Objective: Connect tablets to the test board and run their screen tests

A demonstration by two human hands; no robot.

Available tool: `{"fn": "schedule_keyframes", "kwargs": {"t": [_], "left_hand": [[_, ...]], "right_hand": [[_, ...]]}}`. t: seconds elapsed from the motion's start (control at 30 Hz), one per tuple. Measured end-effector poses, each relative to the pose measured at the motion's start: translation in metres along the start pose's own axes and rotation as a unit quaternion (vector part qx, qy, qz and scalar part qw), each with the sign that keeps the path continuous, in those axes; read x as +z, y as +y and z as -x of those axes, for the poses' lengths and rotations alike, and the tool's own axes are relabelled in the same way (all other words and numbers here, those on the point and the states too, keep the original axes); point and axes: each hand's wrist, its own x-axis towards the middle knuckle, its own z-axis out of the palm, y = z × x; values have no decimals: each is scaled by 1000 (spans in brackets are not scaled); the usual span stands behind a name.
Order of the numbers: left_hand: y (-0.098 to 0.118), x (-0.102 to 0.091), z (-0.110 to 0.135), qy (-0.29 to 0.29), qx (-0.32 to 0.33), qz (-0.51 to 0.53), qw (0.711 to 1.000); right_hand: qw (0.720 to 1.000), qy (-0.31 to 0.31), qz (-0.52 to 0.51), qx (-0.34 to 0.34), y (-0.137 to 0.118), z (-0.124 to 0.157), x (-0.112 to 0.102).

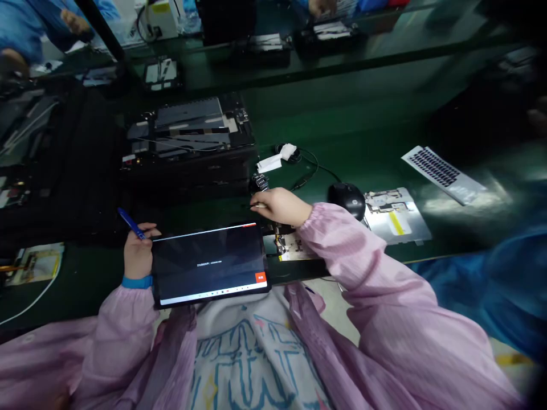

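From my remote seat I see the tablet [209, 262] lying at the near edge of the green table [363, 136], its lower end hanging over the person's lap. Its screen is dark, with a line of small text in the middle and an orange button at the lower right corner. The left hand [137, 253] sits against the tablet's left edge with its fingers curled shut around a blue pen [131, 223], whose tip points up and away to the left; a blue wristband [137, 282] circles that wrist. The right hand [280, 206] reaches just past the tablet's top right corner, fingertips drawn together on a small pale piece [257, 205] that I cannot identify. A small black connector [258, 182] stands just beyond those fingertips. Under the right wrist lies an exposed circuit board [290, 247], touching the tablet's right edge. A black mouse [347, 199] sits near the right forearm, its cable running back toward a white adapter [277, 158]. Beside the mouse rests a silver cover plate [397, 219], and further right a silver keyboard panel [444, 173]. Behind the tablet stands a stack of opened devices [188, 142] in black trays. At the far left, another person's hand [74, 23] shows above a blue sleeve.
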Motion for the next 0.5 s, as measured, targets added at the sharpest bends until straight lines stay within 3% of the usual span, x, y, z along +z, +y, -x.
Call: {"fn": "schedule_keyframes", "kwargs": {"t": [0.07,0.2,0.43,0.5], "left_hand": [[0,0,1,3,0,-2,1000],[-2,0,1,-1,3,3,1000],[5,7,8,10,-20,33,999],[8,8,17,-34,-50,86,995]], "right_hand": [[997,43,-56,20,-5,19,-10],[989,66,-130,37,-18,58,-14],[988,106,-108,8,-40,95,11],[987,117,-109,16,-43,104,19]]}}
